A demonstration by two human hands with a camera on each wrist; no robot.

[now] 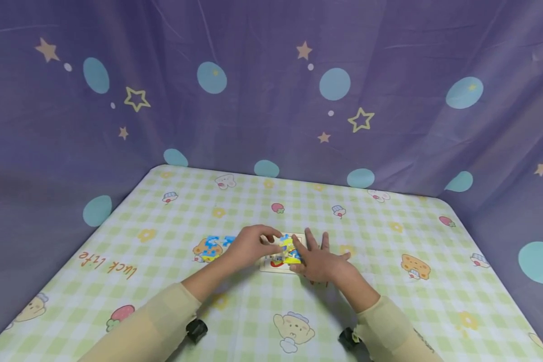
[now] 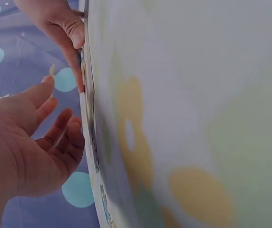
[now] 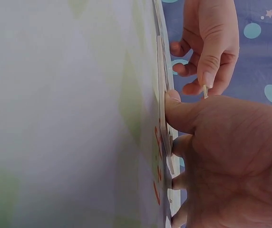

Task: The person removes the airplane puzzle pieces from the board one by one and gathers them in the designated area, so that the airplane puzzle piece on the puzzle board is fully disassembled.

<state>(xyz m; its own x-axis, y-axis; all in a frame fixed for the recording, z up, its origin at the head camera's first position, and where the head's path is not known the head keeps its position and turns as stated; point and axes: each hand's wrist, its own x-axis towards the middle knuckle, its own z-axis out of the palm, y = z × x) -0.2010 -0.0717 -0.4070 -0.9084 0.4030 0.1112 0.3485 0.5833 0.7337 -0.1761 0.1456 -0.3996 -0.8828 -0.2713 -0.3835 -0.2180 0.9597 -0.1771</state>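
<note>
A light wooden puzzle board (image 1: pixel 266 268) lies mid-table, with blue and yellow puzzle pieces (image 1: pixel 291 260) in its right part. My left hand (image 1: pixel 250 245) is held over the board's left side, the thumb and fingertips close together. Between them they pinch a small puzzle piece (image 3: pixel 205 90), seen edge-on in the right wrist view; its picture is hidden there. My right hand (image 1: pixel 322 264) spreads its fingers over the board's right edge. Its index finger touches the pieces, and the thumb (image 3: pixel 174 102) rests at the near edge.
Loose blue and yellow puzzle pieces (image 1: pixel 213 242) lie left of the board, partly behind the left hand. A checked cloth (image 1: pixel 172 241) with printed cartoons covers the table. Behind the table hangs a purple curtain (image 1: pixel 262 120).
</note>
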